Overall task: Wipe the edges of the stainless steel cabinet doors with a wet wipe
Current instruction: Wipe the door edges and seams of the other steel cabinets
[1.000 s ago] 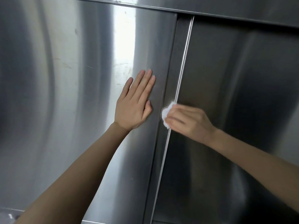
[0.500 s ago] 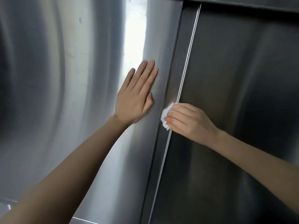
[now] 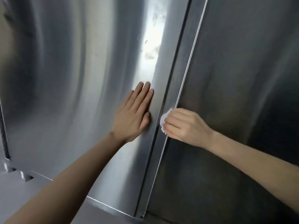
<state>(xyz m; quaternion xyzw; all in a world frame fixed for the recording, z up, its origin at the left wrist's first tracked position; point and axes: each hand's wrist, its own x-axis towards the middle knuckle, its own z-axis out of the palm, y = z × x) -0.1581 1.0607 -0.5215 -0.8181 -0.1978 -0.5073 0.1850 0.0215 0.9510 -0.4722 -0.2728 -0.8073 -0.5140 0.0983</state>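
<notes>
Two stainless steel cabinet doors fill the view: the brighter left door (image 3: pixel 72 94) and the darker right door (image 3: pixel 242 78). Between them runs a slanted vertical edge strip (image 3: pixel 182 62). My left hand (image 3: pixel 132 115) lies flat on the left door with straight fingers, close to its right edge. My right hand (image 3: pixel 184 125) grips a crumpled white wet wipe (image 3: pixel 164 118) and presses it against the edge strip, just right of my left hand. Most of the wipe is hidden inside my fingers.
Smudges (image 3: pixel 150 52) mark the bright reflection on the left door above my left hand. The left door's bottom edge (image 3: pixel 110 206) shows at the lower middle. A steel ledge with notches (image 3: pixel 21 175) and a dark vertical rod (image 3: pixel 4 135) sit at the far left.
Both hands have slid down the doors; the right hand drew the wipe down the edge strip. The cabinet top has left the view and the door's bottom edge has come in.
</notes>
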